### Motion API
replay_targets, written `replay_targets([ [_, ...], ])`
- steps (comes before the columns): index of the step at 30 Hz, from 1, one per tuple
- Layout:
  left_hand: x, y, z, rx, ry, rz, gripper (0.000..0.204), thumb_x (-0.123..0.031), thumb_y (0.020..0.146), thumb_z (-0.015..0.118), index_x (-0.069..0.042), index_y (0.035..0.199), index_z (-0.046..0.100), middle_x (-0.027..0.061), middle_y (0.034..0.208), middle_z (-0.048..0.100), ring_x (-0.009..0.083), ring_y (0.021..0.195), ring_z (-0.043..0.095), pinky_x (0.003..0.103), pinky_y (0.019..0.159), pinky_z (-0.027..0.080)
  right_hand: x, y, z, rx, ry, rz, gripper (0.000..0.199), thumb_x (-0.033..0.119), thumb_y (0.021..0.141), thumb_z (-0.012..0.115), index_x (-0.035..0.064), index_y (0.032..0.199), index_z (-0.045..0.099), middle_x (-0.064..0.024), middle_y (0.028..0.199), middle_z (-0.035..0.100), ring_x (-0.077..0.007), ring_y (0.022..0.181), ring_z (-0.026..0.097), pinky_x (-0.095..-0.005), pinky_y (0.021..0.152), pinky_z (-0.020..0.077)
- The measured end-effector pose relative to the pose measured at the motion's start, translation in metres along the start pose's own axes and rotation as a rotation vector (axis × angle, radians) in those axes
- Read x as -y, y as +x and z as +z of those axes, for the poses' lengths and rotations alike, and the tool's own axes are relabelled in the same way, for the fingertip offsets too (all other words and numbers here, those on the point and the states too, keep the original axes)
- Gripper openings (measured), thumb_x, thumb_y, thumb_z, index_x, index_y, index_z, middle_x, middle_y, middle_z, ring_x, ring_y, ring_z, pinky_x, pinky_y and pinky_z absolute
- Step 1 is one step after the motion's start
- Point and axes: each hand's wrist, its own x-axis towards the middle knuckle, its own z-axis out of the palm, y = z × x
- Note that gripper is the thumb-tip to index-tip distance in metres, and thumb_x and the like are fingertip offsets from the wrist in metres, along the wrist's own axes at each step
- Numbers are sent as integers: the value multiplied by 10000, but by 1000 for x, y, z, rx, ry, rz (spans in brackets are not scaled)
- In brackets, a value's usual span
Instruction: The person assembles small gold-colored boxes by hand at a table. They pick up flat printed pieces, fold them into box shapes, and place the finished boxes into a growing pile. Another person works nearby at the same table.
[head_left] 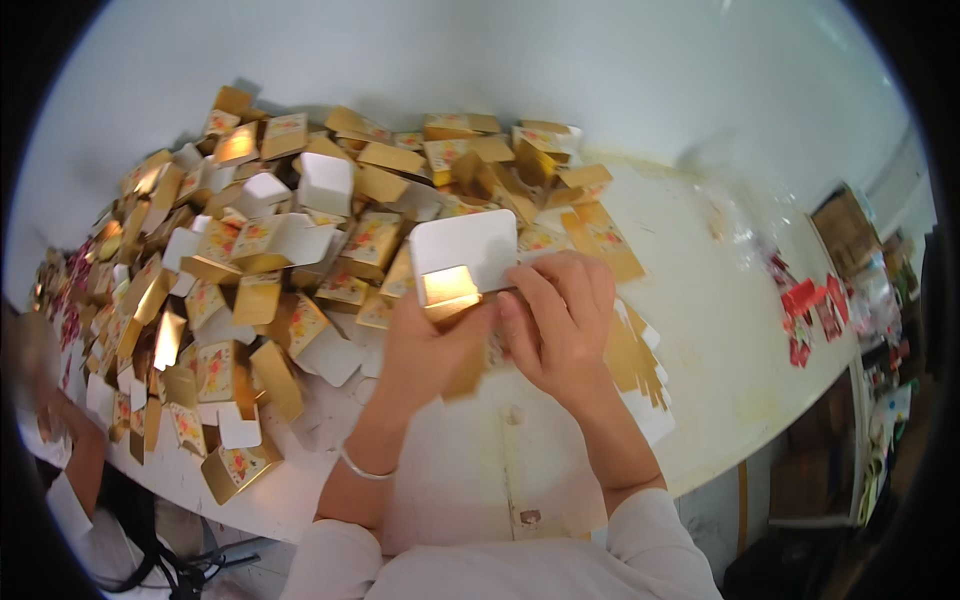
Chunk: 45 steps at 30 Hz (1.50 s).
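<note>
Gold boxes (372, 238) blocking left, flat cartons (630, 358) beside right hand (563, 318), open tabletop (735, 375) beyond

Downward head-worn fisheye view

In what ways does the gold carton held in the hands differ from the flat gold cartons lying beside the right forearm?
Place: the held carton is between the left hand and right hand; the flat cartons lie on the table.
Shape: the held carton is partly folded; the flat cartons lie spread flat.
Number: the held carton is single; the flat cartons are several, overlapping.
Both show gold and white surfaces.
</note>
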Motion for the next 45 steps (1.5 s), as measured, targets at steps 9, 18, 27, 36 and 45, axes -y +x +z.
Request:
replay_targets([
  [9, 13, 0, 16, -282, 542, 233, 485, -126, 740, 650, -38, 1162, 428, 125, 916, 574, 223, 835, 574, 316, 699, 462, -6, -11, 14, 118, -121, 153, 190, 123, 756, 576, 68, 588, 506, -37, 648, 412, -212, 649, 404, -351, 727, 275],
  [18, 10, -12, 32, 105, 615, 170, 892, -158, 708, 679, -13, 1364, 92, 204, 1324, 288, 361, 1201, 327, 383, 941, 347, -12, -5, -2, 71, -13, 137, 227, 43, 748, 577, 52, 540, 487, -19, 632, 426, -177, 635, 398, -347, 745, 268],
  [27, 0, -1, 11, 84, 419, 238, 721, -48, 754, 637, -44, 1342, 221, 125, 1251, 387, 190, 1159, 387, 306, 928, 355, -20, -4, -14, -339, 674, 680, 305, 170, 884, 420, 19, 1149, 424, -83, 1150, 439, -188, 1117, 383, -326, 976, 254],
  [36, 10, -2, 3, 123, 560, 351, 325, -129, 749, 642, -55, 994, 441, 74, 910, 459, 179, 819, 490, 294, 711, 410, -11, -20, -3, 3, 1420, 1291, 231, 59, 747, 561, 45, 978, 563, -44, 910, 591, -139, 833, 554, -270, 754, 440],
  [45, 6, -2, 4, 73, 191, 156, 386, -124, 763, 635, -73, 987, 324, 50, 848, 415, 133, 787, 417, 283, 697, 372, -20, -19, 0, 129, 1149, 773, 279, 77, 779, 469, -39, 1006, 583, -170, 1099, 528, -265, 1042, 499, -331, 905, 384],
])
